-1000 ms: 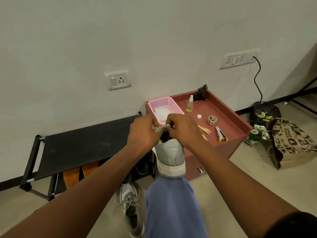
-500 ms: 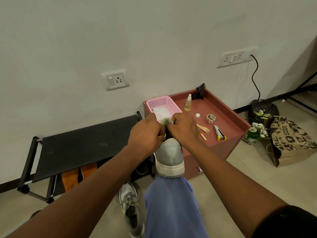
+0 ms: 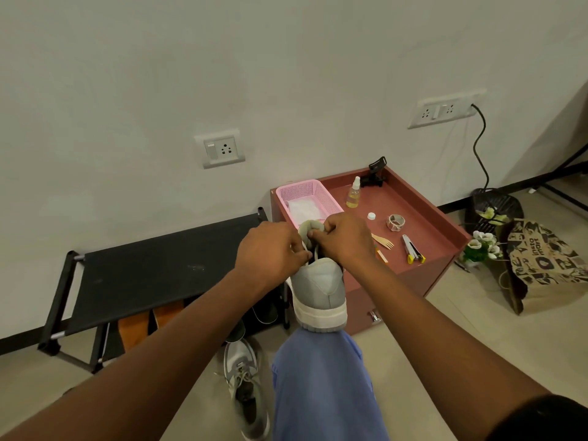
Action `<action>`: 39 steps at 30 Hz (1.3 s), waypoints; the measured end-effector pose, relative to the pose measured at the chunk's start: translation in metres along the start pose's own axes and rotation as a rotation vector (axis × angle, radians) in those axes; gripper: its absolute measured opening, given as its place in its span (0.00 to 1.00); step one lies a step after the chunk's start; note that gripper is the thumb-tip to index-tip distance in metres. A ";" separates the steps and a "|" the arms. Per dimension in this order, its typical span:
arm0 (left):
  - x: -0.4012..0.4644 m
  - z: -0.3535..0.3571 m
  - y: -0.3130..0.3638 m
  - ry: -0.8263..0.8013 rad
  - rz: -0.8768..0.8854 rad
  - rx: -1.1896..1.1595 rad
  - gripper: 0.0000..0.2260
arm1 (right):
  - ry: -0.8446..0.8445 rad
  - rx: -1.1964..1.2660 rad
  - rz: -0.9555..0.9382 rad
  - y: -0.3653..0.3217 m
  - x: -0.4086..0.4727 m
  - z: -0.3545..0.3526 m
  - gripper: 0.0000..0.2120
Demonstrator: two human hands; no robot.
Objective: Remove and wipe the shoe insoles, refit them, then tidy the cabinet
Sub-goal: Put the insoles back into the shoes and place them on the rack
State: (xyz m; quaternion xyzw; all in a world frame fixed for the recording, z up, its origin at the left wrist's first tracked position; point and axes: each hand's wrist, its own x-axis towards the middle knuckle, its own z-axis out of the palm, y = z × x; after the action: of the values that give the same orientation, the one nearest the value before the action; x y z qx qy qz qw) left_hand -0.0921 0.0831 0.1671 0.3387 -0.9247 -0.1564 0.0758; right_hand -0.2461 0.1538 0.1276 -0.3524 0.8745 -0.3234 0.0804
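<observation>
A grey sneaker (image 3: pixel 318 291) with a white sole stands heel-down on my knee, in blue trousers (image 3: pixel 321 386). My left hand (image 3: pixel 270 249) grips the shoe's collar on its left side. My right hand (image 3: pixel 343 238) pinches the pale insole (image 3: pixel 310 226), whose rounded end sticks up out of the shoe's opening between my hands. The second grey sneaker (image 3: pixel 245 386) lies on the floor below. Behind my hands stands the red-brown cabinet (image 3: pixel 423 214).
On the cabinet: a pink basket (image 3: pixel 305 192) with a white cloth, a spray bottle (image 3: pixel 353 194), a white cap (image 3: pixel 371 215), a tape roll (image 3: pixel 395 222), a wooden fork (image 3: pixel 383 241), a stapler (image 3: pixel 412 249), a black clip (image 3: pixel 375 173). Black shoe rack (image 3: pixel 152 272) left; paper bag (image 3: pixel 547 265), flowers (image 3: pixel 482 246) right.
The insole's end has risen higher out of the shoe between my hands. Both hands stay close together at the shoe's opening, and the view has shifted slightly.
</observation>
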 end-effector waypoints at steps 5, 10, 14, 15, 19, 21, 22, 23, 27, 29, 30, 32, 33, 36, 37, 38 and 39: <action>-0.007 0.007 -0.002 0.258 -0.183 -0.345 0.12 | -0.090 0.023 -0.033 0.015 -0.004 -0.006 0.21; 0.006 0.013 0.000 0.113 -0.312 -0.388 0.13 | -0.200 0.073 0.054 0.020 -0.012 -0.012 0.20; 0.013 0.015 0.001 0.052 -0.348 -0.261 0.09 | -0.198 0.009 0.033 0.017 -0.010 -0.011 0.18; 0.014 0.015 0.001 0.039 -0.368 -0.230 0.08 | -0.188 -0.014 0.015 0.015 -0.009 -0.011 0.18; 0.011 0.014 0.004 0.029 -0.378 -0.138 0.08 | -0.135 -0.089 -0.115 0.005 -0.008 -0.008 0.10; 0.007 0.015 0.004 0.065 -0.335 -0.112 0.09 | -0.111 -0.154 -0.156 0.003 -0.007 -0.006 0.09; 0.005 0.016 0.004 0.090 -0.301 -0.114 0.10 | -0.105 -0.170 -0.161 0.004 -0.005 -0.006 0.08; 0.002 0.017 0.002 0.111 -0.267 -0.121 0.11 | -0.109 -0.173 -0.164 0.004 -0.005 -0.005 0.08; -0.010 0.021 -0.004 0.175 -0.154 -0.146 0.08 | -0.156 -0.149 -0.212 0.006 -0.006 -0.006 0.06; -0.013 0.023 -0.004 0.197 -0.109 -0.168 0.09 | -0.177 -0.139 -0.229 0.006 -0.007 -0.006 0.07; -0.012 0.024 -0.003 0.201 -0.097 -0.172 0.10 | -0.183 -0.141 -0.233 0.006 -0.007 -0.005 0.07; -0.007 0.025 -0.002 0.191 -0.096 -0.151 0.10 | -0.191 -0.161 -0.240 0.007 -0.006 -0.004 0.08; -0.003 0.025 -0.001 0.177 -0.109 -0.131 0.09 | -0.196 -0.173 -0.242 0.006 -0.005 -0.003 0.09; 0.011 0.018 0.005 0.153 -0.163 -0.079 0.05 | -0.194 -0.202 -0.227 0.004 -0.004 -0.003 0.09; 0.015 0.016 0.007 0.159 -0.175 -0.067 0.05 | -0.184 -0.216 -0.217 0.002 -0.003 -0.003 0.09; 0.018 0.015 0.010 0.171 -0.181 -0.053 0.05 | -0.172 -0.227 -0.210 0.000 -0.003 -0.003 0.09; 0.021 0.015 0.012 0.182 -0.183 -0.032 0.05 | -0.165 -0.236 -0.201 -0.002 -0.003 -0.004 0.08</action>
State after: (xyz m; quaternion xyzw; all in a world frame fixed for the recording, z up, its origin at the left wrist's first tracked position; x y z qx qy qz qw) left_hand -0.1192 0.0819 0.1574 0.4331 -0.8767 -0.1460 0.1504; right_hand -0.2444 0.1562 0.1316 -0.4705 0.8572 -0.1948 0.0770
